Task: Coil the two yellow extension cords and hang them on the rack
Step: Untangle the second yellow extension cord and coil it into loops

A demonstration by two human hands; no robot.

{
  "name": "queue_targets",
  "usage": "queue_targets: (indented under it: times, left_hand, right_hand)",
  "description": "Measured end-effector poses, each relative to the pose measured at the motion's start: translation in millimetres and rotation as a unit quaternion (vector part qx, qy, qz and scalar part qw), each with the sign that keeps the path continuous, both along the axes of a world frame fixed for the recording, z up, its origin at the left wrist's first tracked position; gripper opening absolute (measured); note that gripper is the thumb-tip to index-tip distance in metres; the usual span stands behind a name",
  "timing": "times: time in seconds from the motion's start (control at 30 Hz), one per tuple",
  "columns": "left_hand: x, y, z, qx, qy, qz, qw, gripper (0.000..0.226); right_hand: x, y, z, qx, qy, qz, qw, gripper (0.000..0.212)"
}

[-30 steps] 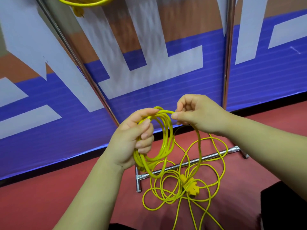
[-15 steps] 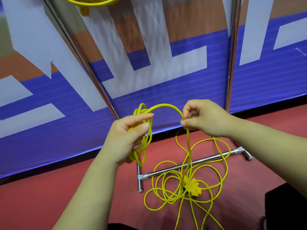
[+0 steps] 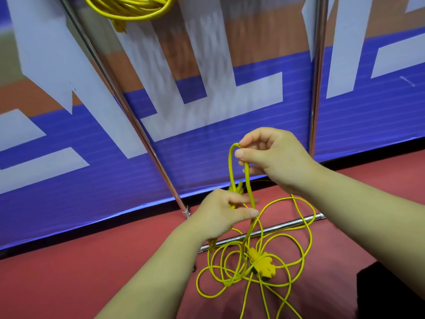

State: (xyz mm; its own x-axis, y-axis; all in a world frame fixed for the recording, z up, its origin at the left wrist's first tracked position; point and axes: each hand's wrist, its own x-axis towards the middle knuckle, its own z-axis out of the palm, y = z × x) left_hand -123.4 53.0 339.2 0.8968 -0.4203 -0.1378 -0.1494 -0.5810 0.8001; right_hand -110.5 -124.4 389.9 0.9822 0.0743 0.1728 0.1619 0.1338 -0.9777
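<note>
Head view: right hand (image 3: 276, 162) pinched the yellow cord (image 3: 250, 187) at its loop top; left hand (image 3: 220, 215) gripped the strands below; banner (image 3: 69, 192) lettering, apparently cropped, was unreadable.

Smooth, faintly glossy plastic jacket on yellow cord (image 3: 250, 187) and on hung coil (image 3: 128, 10) at 12 o'clock. Polished, mirror-bright metal on rack pole (image 3: 126, 109). Matt, fine-grained red floor (image 3: 69, 284) at 7 o'clock. Ribbed, slightly shiny banner (image 3: 92, 203).
</note>
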Motion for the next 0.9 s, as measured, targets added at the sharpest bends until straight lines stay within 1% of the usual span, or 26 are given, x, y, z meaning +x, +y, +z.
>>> queue_targets:
  times: [0.03, 0.07, 0.2, 0.3, 0.37, 0.4, 0.47, 0.53, 0.57, 0.63, 0.7, 0.83, 0.9]
  left_hand:
    - [0, -4, -1, -0.003, 0.007, -0.005, 1.000, 0.011]
    - [0, -7, -2, -0.009, 0.012, -0.005, 1.000, 0.009]
    - [2, -7, 2, -0.030, 0.007, -0.002, 1.000, 0.018]
    - [3, -1, 13, -0.074, -0.017, 0.028, 0.997, 0.026]
    - [3, 4, 23, -0.138, -0.021, 0.070, 0.988, 0.022]
    - [3, 7, 28, -0.182, -0.014, 0.090, 0.979, 0.018]
    - [2, 12, 39, -0.267, -0.012, 0.121, 0.956, 0.020]
    - [-2, 14, 52, -0.351, -0.023, 0.131, 0.927, 0.020]
    - [-4, 15, 59, -0.390, -0.027, 0.133, 0.911, 0.018]
    - [-6, 18, 67, -0.452, -0.029, 0.136, 0.881, 0.019]
    - [-8, 22, 72, -0.490, -0.028, 0.139, 0.860, 0.018]
    - [-12, 29, 76, -0.515, -0.014, 0.147, 0.844, 0.021]
    - [-13, 34, 77, -0.519, -0.011, 0.148, 0.842, 0.021]
  right_hand:
    - [-1, -1, 0, 0.002, -0.003, -0.004, 1.000, 0.015]
    - [-1, -3, 0, 0.003, -0.002, -0.010, 1.000, 0.015]
    - [-1, -15, 0, 0.016, 0.011, -0.023, 1.000, 0.017]
    - [1, -26, -3, 0.023, 0.033, -0.022, 0.999, 0.022]
    - [2, -32, -11, -0.010, 0.050, 0.009, 0.999, 0.024]
    - [1, -34, -17, -0.045, 0.056, 0.042, 0.997, 0.026]
    - [0, -34, -35, -0.150, 0.050, 0.112, 0.981, 0.031]
    - [-3, -28, -52, -0.239, 0.042, 0.152, 0.958, 0.034]
    - [-4, -23, -59, -0.264, 0.038, 0.162, 0.950, 0.034]
    - [-6, -12, -67, -0.274, 0.019, 0.179, 0.945, 0.036]
    - [-7, -1, -73, -0.273, 0.006, 0.187, 0.944, 0.036]
    - [-10, 20, -80, -0.289, -0.029, 0.156, 0.944, 0.037]
    - [-10, 29, -81, -0.252, -0.016, 0.151, 0.956, 0.036]
